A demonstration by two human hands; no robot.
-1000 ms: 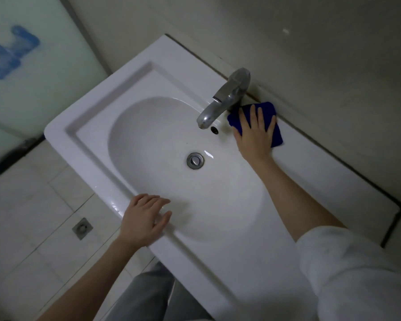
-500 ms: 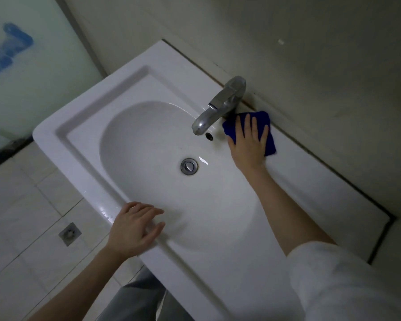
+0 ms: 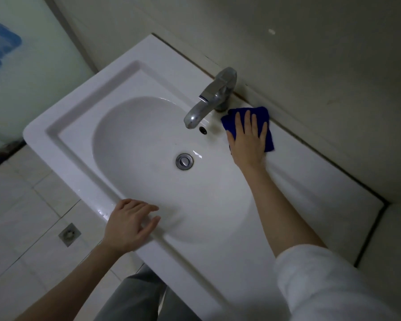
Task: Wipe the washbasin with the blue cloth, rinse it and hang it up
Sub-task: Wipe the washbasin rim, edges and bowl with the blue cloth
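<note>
Right hand (image 3: 248, 144) barely shifted; one blue cloth (image 3: 269, 140); one tap (image 3: 214, 98).

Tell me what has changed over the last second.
Hardly anything: the right hand slid the blue cloth only slightly beside the faucet base, still pressing it flat on the washbasin ledge. The left hand still rests on the front rim, fingers relaxed.

Much of the folded dark-blue cloth (image 3: 263, 112) is covered by the right hand (image 3: 248, 142). The white fabric sleeve (image 3: 322, 286) is cut off at btm/right edges. The smeared blue mark (image 3: 4, 46) at left is cropped & blurred.
</note>
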